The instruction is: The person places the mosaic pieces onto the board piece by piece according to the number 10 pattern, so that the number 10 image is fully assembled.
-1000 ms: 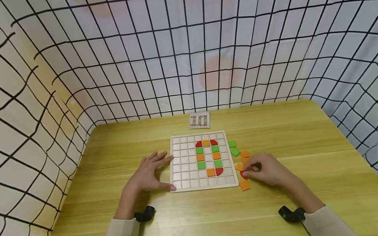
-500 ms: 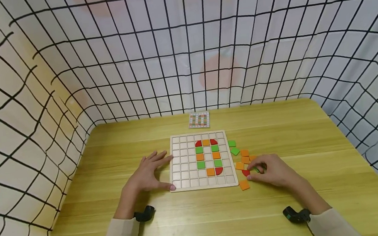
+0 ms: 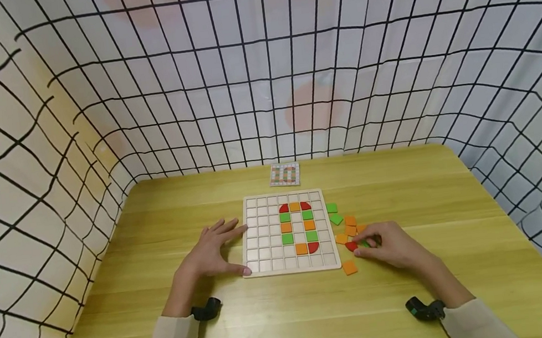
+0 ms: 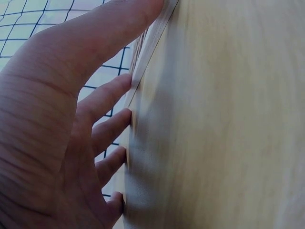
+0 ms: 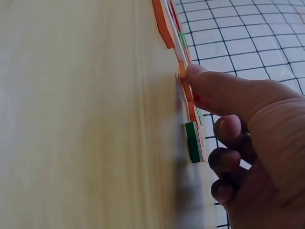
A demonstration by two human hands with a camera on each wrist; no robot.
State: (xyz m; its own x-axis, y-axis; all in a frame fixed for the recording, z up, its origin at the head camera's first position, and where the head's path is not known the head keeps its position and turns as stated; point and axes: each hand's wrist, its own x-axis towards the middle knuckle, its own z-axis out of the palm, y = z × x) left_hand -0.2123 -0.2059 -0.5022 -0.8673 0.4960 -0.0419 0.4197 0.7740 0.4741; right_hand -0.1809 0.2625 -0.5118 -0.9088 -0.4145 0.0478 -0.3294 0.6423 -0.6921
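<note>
My left hand (image 3: 210, 251) rests at the left edge of a pale wooden grid board (image 3: 261, 237), fingers spread, with thumb and index touching its rim. Red, orange and green tiles form a ring on the board, its lower left corner square bare. Beyond the board's right side, my right hand (image 3: 387, 242) pinches a red quarter-round tile (image 3: 351, 246) between thumb and index finger. A bit of red shows behind the thumb in the right wrist view. Near those fingers lie a green tile (image 5: 193, 142) and several orange tiles (image 3: 350, 221).
A small printed pattern card (image 3: 284, 174) lies behind the board. Two green tiles (image 3: 332, 208) sit by its right edge, and a lone orange tile (image 3: 350, 267) near its front right corner. Black-gridded white cloth (image 3: 224, 113) encloses the wooden table (image 3: 288, 323).
My right hand has shifted slightly right, and the red tile at its fingertips has turned and moved a little. The left hand stays in place. The head view has tilted slightly.
</note>
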